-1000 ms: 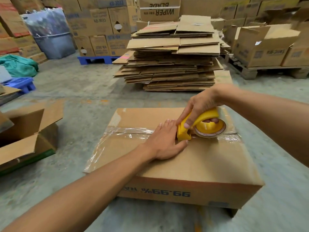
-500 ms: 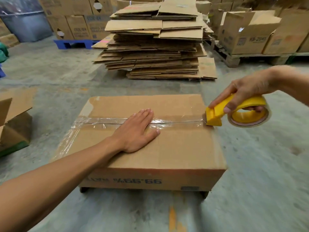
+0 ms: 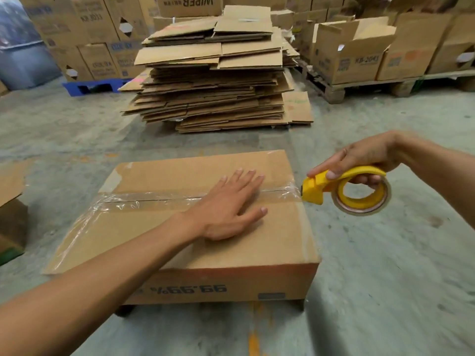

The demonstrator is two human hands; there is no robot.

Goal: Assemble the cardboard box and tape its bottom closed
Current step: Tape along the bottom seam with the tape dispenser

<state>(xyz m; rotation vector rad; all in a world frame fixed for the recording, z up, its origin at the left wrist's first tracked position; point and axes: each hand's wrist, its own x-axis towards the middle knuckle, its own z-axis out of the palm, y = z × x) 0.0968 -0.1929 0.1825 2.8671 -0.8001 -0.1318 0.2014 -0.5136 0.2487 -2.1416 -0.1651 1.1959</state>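
A brown cardboard box (image 3: 128, 227) lies upside down in front of me, its flaps folded shut. A strip of clear tape (image 3: 154, 200) runs along the centre seam from the left edge to the right edge. My left hand (image 3: 231, 209) lies flat on the box, fingers spread, over the tape near the right end. My right hand (image 3: 359, 160) grips a yellow tape dispenser (image 3: 344, 188) just past the box's right edge. The dispenser's cutting end touches the tape at that edge.
A tall pile of flattened cartons (image 3: 216, 73) lies straight ahead on the concrete floor. Open boxes on a wooden pallet (image 3: 354, 52) stand at the back right, stacked cartons (image 3: 84, 34) at the back left. Another open box (image 3: 10, 201) sits at the left edge.
My right hand has drawn the dispenser along the seam from mid-box to past the right edge, laying tape. My left hand slid rightward along the tape after it.
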